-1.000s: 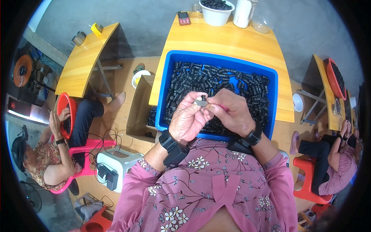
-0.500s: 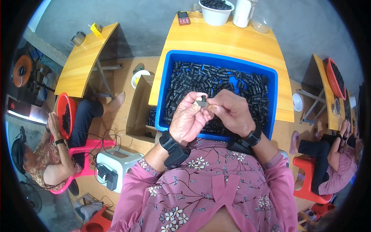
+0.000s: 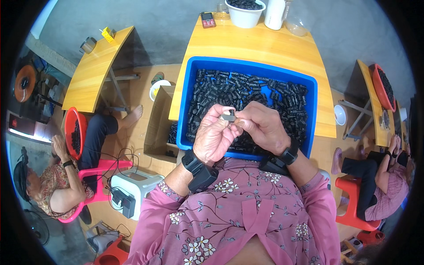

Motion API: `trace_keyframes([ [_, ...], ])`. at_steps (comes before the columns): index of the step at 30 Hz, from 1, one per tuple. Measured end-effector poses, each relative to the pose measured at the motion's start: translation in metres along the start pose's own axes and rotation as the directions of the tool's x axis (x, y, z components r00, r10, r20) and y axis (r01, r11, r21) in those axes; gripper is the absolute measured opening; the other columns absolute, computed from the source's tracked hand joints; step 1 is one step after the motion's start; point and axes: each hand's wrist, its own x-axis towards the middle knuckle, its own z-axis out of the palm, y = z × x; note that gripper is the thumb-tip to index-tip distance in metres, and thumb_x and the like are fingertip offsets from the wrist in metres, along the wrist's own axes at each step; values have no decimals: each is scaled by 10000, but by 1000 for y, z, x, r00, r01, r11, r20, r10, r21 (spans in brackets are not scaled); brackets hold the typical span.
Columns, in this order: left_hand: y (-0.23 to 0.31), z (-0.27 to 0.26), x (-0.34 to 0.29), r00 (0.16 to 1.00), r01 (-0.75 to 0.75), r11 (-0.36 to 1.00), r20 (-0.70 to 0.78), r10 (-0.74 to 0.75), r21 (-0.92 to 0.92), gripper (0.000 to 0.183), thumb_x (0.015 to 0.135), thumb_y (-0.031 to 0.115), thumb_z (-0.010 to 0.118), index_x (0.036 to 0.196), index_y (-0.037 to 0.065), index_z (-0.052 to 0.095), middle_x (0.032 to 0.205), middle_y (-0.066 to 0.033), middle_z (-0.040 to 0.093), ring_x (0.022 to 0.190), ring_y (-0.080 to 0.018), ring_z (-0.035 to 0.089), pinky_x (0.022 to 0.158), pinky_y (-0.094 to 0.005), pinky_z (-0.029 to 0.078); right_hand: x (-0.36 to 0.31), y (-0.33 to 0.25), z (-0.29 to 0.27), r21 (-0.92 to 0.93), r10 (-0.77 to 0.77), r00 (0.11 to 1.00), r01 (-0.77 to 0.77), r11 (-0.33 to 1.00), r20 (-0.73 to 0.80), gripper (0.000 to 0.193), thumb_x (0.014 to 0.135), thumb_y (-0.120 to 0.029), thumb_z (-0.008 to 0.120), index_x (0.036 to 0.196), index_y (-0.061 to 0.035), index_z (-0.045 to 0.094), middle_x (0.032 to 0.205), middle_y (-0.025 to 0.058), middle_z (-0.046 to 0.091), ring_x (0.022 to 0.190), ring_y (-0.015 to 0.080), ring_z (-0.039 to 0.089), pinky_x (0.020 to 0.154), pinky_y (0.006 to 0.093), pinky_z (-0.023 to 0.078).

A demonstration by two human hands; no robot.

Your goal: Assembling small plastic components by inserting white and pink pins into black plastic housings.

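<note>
My left hand (image 3: pixel 214 134) is closed, with thumb and fingertips pinching a small plastic part (image 3: pixel 228 118) that has a flat dark-grey side and a short black stub on top. My right hand (image 3: pixel 267 130) is closed too; its thumb and forefinger press together at the part's right end, and the fingers partly hide it. Both hands are raised over the near half of a blue tub (image 3: pixel 188 88), which holds a wide layer of short black ribbed plastic pieces (image 3: pixel 221 88). A patch of blue bottom shows among them.
The tub stands on a yellow wooden table (image 3: pixel 247 42) with a white bowl (image 3: pixel 245 18) of black pieces and a phone (image 3: pixel 207 20) at the back. A cardboard box (image 3: pixel 157 128) and grey stool (image 3: pixel 134 187) are at left. People sit on both sides.
Both hands stay over the tub with the small part between them. The right fingers have shifted very slightly against it, and the view has moved a little.
</note>
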Motion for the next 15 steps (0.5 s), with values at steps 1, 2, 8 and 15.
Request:
trace_keyframes([
  [1, 0, 0, 0, 1000, 0, 1000, 0, 0, 0, 127, 958, 38, 597, 1081, 69, 594, 968, -80, 640, 805, -155, 611, 759, -312, 526, -1, 1, 0, 7, 13, 1000, -13, 1000, 0, 139, 918, -98, 646, 1029, -27, 689, 792, 84, 623, 704, 214, 614, 632, 307, 490],
  [2, 0, -1, 0, 1000, 2, 1000, 23, -2, 1, 129, 957, 40, 600, 1082, 70, 594, 970, -82, 640, 803, -156, 611, 758, -314, 526, -1, 1, 1, 14, 26, 1000, -26, 1000, 1, 135, 919, -97, 644, 1026, -29, 690, 788, 82, 623, 702, 213, 613, 632, 307, 489],
  [8, -1, -2, 1, 999, 3, 1000, 47, -2, -11, 130, 954, 60, 616, 1082, 70, 595, 971, -87, 644, 798, -162, 611, 743, -326, 521, 0, 1, 3, 47, 9, 1000, -8, 999, -18, 82, 895, -44, 656, 976, -37, 669, 772, 74, 580, 692, 221, 622, 614, 314, 502],
  [15, -1, -7, -1, 997, 27, 1000, 77, -26, -4, 120, 976, 99, 600, 1090, 62, 609, 950, -86, 643, 778, -159, 599, 728, -333, 502, -1, 4, 2, 34, 24, 999, -23, 999, -37, 64, 897, -67, 660, 954, -39, 672, 759, 79, 579, 687, 238, 612, 616, 321, 495],
])
